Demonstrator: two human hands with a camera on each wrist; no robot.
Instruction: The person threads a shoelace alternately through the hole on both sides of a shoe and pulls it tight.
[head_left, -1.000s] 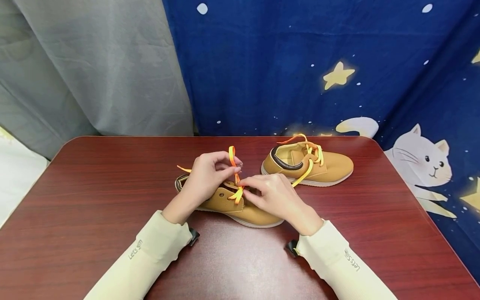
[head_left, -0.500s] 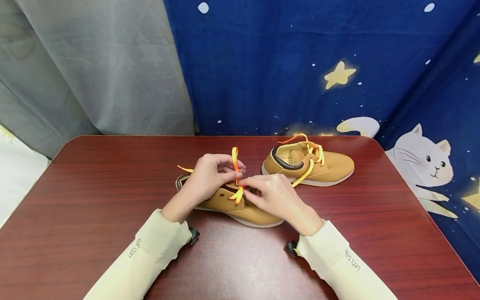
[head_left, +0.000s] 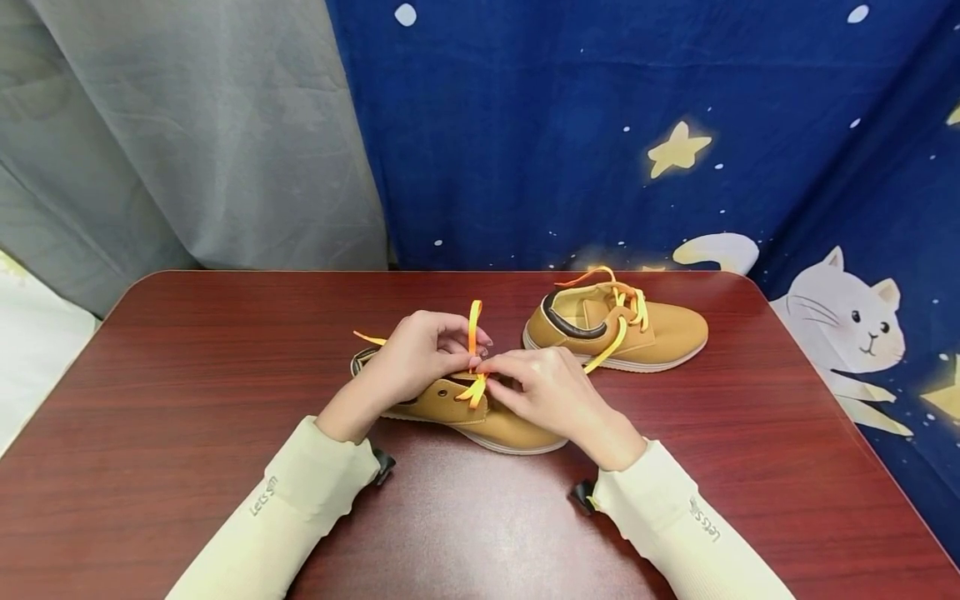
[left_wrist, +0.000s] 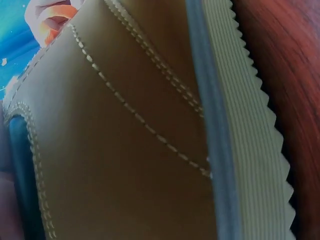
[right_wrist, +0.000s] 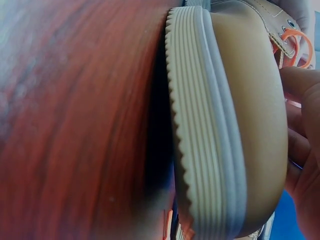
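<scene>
A tan shoe (head_left: 517,429) lies sole down on the table, toe to the right, under both hands. My left hand (head_left: 416,354) pinches its orange-yellow shoelace (head_left: 474,321), a narrow loop of which stands up above the fingers. From the other side my right hand (head_left: 551,387) pinches the lace low over the tongue, its fingertips close to the left thumb. Yellow lace loops hang over the near eyelet flap. The shoe's side and ribbed pale sole (left_wrist: 250,125) fill much of the left wrist view. In the right wrist view the toe cap (right_wrist: 255,115) shows beside the right fingers.
A second tan shoe (head_left: 667,333) with loose yellow-orange laces stands behind and to the right, toe right. Both are on a dark red wooden table (head_left: 187,375). Behind its far edge hang a grey curtain (head_left: 262,125) and a blue star-patterned one (head_left: 525,125).
My left hand has lowered slightly and shifted a little right toward the right fingers, and the upright lace loop moved right and down with it. The right hand stays nearly in place.
</scene>
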